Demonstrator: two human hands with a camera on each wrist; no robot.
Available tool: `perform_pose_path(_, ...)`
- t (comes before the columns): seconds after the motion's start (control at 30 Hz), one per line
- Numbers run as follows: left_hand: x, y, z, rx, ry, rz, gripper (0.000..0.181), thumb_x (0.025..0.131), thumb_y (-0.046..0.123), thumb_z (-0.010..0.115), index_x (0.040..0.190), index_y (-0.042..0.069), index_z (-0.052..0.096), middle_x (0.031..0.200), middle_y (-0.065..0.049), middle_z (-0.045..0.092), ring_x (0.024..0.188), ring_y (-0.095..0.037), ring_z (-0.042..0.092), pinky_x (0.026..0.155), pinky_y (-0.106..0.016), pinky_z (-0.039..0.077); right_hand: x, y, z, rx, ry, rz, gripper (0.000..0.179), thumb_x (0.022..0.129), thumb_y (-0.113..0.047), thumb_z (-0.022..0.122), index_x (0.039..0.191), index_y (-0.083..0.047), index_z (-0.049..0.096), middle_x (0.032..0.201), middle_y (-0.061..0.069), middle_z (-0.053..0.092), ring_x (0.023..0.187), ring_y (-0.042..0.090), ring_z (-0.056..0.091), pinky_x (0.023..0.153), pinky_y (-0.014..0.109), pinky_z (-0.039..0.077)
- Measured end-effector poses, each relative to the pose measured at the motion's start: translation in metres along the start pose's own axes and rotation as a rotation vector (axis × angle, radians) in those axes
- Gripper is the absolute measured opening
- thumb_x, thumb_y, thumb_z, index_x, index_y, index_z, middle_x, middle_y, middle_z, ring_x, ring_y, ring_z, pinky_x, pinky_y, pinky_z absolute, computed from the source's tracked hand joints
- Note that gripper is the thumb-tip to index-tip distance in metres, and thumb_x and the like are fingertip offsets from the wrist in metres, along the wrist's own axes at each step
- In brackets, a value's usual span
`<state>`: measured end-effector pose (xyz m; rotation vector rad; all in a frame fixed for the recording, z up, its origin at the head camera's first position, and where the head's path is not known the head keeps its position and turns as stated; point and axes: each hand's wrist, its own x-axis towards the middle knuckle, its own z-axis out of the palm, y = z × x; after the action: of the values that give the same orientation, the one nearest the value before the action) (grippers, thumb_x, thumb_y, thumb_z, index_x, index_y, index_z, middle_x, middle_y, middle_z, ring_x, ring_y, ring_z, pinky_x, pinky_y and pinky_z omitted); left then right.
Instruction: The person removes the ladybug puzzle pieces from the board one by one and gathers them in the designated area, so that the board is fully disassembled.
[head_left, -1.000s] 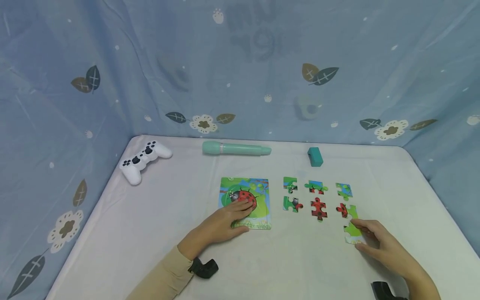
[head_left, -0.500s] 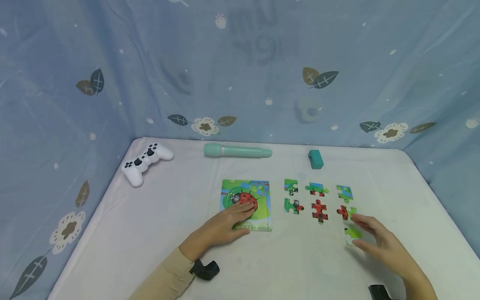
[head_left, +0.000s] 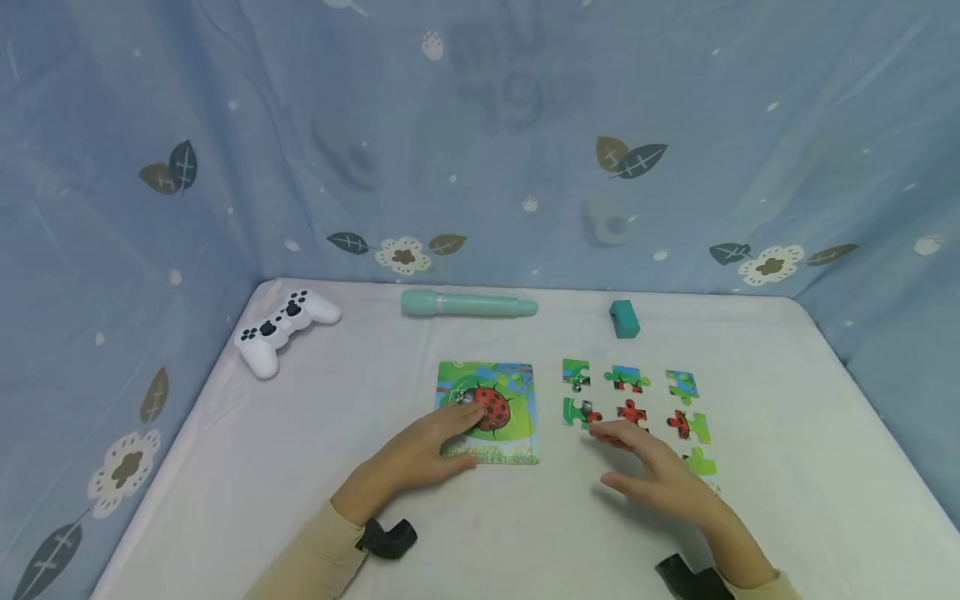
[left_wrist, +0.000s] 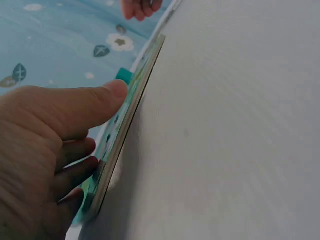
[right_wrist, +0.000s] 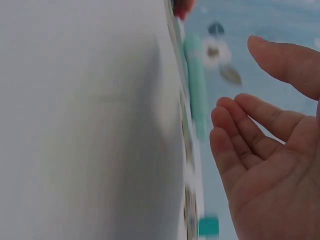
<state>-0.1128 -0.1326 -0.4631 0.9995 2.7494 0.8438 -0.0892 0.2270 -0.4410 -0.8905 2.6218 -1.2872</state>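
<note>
On the white table lies a square ladybug puzzle board [head_left: 517,429]. My left hand [head_left: 408,454] rests on its lower left part, fingertips on the picture; in the left wrist view the thumb lies along the edge of the board [left_wrist: 126,125]. Loose jigsaw pieces are laid out in rows to the right. My right hand [head_left: 663,479] hovers with nothing held, its fingertips by the green and red piece [head_left: 577,412] and partly covering the red piece [head_left: 632,411]. Beyond that hand are a ladybug piece [head_left: 699,427] and a partly hidden green corner piece [head_left: 699,461].
A white game controller [head_left: 277,329] lies at the back left. Along the back edge are a mint-green tube-shaped object [head_left: 468,303] and a small teal block [head_left: 624,319]. Top-row pieces include a blue and green one [head_left: 682,383]. A patterned blue cloth [head_left: 480,167] hangs behind.
My right hand has lifted away from the green corner piece and moved left, toward the middle-row pieces. My left hand stays on the board, shifted slightly left.
</note>
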Motion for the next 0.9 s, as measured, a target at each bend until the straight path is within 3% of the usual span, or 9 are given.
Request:
perform_pose_path(0.17, -0.013, -0.008, 0.0, -0.018, 0.033, 0.003, 0.065, 0.087, 0.038, 0.067, 0.141, 0.008, 0.047, 0.147, -0.007, 0.043, 0.137, -0.03, 0.038, 0.11, -0.046, 0.036, 0.033, -0.017, 0.022, -0.011, -0.102, 0.034, 0.056, 0.083, -0.02, 0.073, 0.134, -0.009, 0.051, 0.131, 0.002, 0.057, 0.119, 0.016, 0.055, 0.099, 0.029, 0.048)
perform_pose_path(0.27, -0.014, -0.01, 0.0, -0.029, 0.045, 0.01, 0.064, 0.087, 0.038, 0.067, 0.14, 0.007, 0.048, 0.147, -0.007, 0.043, 0.137, -0.031, 0.037, 0.11, -0.047, 0.035, 0.053, -0.025, 0.034, -0.016, -0.155, 0.01, 0.057, 0.084, -0.021, 0.072, 0.134, -0.007, 0.05, 0.131, 0.003, 0.056, 0.12, 0.019, 0.054, 0.101, 0.038, 0.046)
perform_pose_path(0.43, -0.012, -0.01, 0.001, -0.038, 0.039, 0.014, 0.063, 0.088, 0.038, 0.066, 0.14, 0.007, 0.048, 0.148, -0.008, 0.041, 0.138, -0.034, 0.035, 0.111, -0.048, 0.034, 0.079, -0.031, 0.055, -0.045, -0.212, -0.005, 0.055, 0.085, -0.023, 0.072, 0.134, -0.009, 0.051, 0.128, 0.002, 0.057, 0.12, 0.016, 0.052, 0.102, 0.042, 0.044)
perform_pose_path(0.67, -0.011, -0.01, 0.002, -0.031, 0.026, 0.006, 0.063, 0.088, 0.039, 0.065, 0.14, 0.008, 0.047, 0.148, -0.007, 0.041, 0.138, -0.033, 0.035, 0.11, -0.048, 0.035, 0.09, -0.03, 0.074, -0.076, -0.188, 0.022, 0.052, 0.084, -0.023, 0.072, 0.13, -0.007, 0.054, 0.124, 0.003, 0.053, 0.114, 0.018, 0.052, 0.098, 0.043, 0.047)
perform_pose_path(0.9, -0.011, -0.011, 0.0, -0.044, 0.021, -0.013, 0.064, 0.088, 0.04, 0.065, 0.14, 0.009, 0.047, 0.148, -0.006, 0.042, 0.138, -0.034, 0.034, 0.111, -0.049, 0.033, 0.089, -0.029, 0.086, -0.104, -0.136, -0.008, 0.046, 0.084, -0.02, 0.072, 0.126, -0.008, 0.058, 0.122, 0.004, 0.049, 0.115, 0.02, 0.047, 0.095, 0.042, 0.046)
